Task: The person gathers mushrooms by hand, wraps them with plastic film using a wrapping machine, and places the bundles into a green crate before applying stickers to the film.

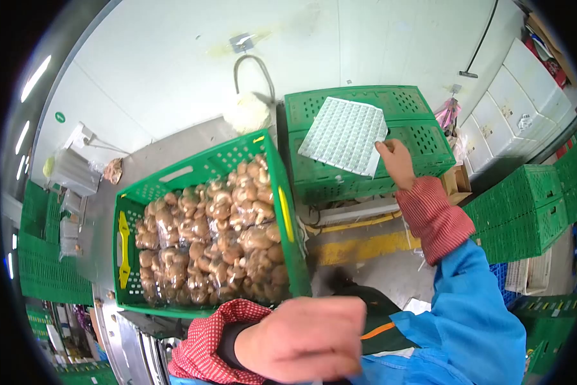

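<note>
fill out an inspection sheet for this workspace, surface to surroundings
Surface: grey counter, partly hidden by the open mushroom crate.
Job's things: clear-wrapped mushrooms in that crate; gridded white sheet over green crates by the wall.
Clutter: brown lump on the counter, pale bundle by the wall, kinds unclear.
Grippers: right hand pinches the sheet's edge; left hand blurred, fingers curled, hold unclear.
Cables: dark loop at the wall, cord or hose unclear.
Surroundings: white boxes and stacked green crates at right.
</note>
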{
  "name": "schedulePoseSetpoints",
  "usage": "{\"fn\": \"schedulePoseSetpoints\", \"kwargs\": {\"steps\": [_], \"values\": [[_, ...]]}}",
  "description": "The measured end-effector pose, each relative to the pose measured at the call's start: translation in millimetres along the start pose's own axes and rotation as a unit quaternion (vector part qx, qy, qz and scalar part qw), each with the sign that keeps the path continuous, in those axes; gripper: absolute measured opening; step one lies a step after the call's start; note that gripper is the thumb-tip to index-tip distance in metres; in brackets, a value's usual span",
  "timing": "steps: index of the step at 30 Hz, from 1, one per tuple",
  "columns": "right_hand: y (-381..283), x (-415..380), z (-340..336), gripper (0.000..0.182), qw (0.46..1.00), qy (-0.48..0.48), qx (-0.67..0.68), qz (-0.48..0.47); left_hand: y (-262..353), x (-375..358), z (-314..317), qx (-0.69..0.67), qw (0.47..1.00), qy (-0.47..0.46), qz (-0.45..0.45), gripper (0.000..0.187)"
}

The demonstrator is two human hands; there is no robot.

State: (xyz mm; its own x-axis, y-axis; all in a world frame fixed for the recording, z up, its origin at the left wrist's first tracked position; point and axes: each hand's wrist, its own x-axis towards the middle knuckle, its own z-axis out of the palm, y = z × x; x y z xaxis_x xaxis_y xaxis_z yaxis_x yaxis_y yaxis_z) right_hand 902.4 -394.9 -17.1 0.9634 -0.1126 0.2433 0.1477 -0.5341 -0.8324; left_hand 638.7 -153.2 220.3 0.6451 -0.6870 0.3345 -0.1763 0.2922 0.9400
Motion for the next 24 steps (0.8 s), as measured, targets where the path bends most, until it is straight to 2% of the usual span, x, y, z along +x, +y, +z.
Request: {"fn": "schedulePoseSetpoints", "kwargs": {"steps": [1, 3, 5, 7, 9, 10, 11, 14, 15, 16, 17, 19, 21, 22, 23, 24], "values": [[20, 18, 7, 0.041, 0.997, -0.02, -0.048, 0.065, -8, 5, -4, 0.049, 0.998, 0.039, -0.019, 0.018], [45, 46, 15, 0.048, 0.969, -0.061, -0.139, 0.195, -25, 9, -10, -0.003, 0.998, 0.047, -0.053, 0.017], [55, 60, 28, 0.048, 0.955, -0.086, -0.152, 0.24, -33, 15, -12, -0.072, 0.993, 0.036, -0.087, 0.017], [75, 67, 45, 0.046, 0.954, -0.103, -0.131, 0.249, -47, 29, -18, -0.035, 0.999, 0.014, 0.034, 0.021], [99, 71, 52, 0.043, 0.967, -0.1, -0.07, 0.224, -44, 38, -9, -0.03, 0.997, 0.05, 0.052, 0.023], [94, 65, 50, 0.033, 0.979, -0.067, -0.083, 0.176, -41, 41, -10, -0.012, 0.997, 0.057, 0.049, 0.025], [81, 59, 38, 0.03, 0.986, -0.079, -0.082, 0.118, -38, 44, -11, 0.007, 0.997, 0.064, 0.046, 0.027], [22, 39, -32, 0.019, 0.984, -0.116, -0.106, -0.077, -46, 29, -16, 0.176, 0.96, 0.196, -0.096, 0.033], [-7, 27, -59, 0.016, 0.969, -0.139, -0.133, -0.155, -53, 26, -20, 0.185, 0.948, 0.239, -0.099, 0.026], [-36, 14, -87, 0.015, 0.951, -0.177, -0.143, -0.208, -60, 26, -21, 0.181, 0.936, 0.29, -0.08, 0.009], [-63, 0, -113, 0.015, 0.929, -0.214, -0.154, -0.26, -67, 27, -24, 0.206, 0.923, 0.321, -0.06, 0.014], [-110, -35, -155, 0.013, 0.891, -0.276, -0.204, -0.299, -73, 36, -30, 0.353, 0.878, 0.323, 0.028, 0.041], [-144, -69, -183, 0.013, 0.859, -0.328, -0.234, -0.316, -71, 42, -28, 0.464, 0.826, 0.32, 0.005, 0.066], [-157, -85, -194, 0.012, 0.85, -0.348, -0.24, -0.315, -77, 41, -26, 0.453, 0.828, 0.33, -0.017, 0.075], [-165, -99, -202, 0.012, 0.84, -0.369, -0.245, -0.314, -82, 38, -22, 0.443, 0.834, 0.326, -0.04, 0.074], [-168, -111, -209, 0.011, 0.839, -0.358, -0.24, -0.332, -90, 34, -14, 0.33, 0.883, 0.33, -0.057, 0.074]]}}
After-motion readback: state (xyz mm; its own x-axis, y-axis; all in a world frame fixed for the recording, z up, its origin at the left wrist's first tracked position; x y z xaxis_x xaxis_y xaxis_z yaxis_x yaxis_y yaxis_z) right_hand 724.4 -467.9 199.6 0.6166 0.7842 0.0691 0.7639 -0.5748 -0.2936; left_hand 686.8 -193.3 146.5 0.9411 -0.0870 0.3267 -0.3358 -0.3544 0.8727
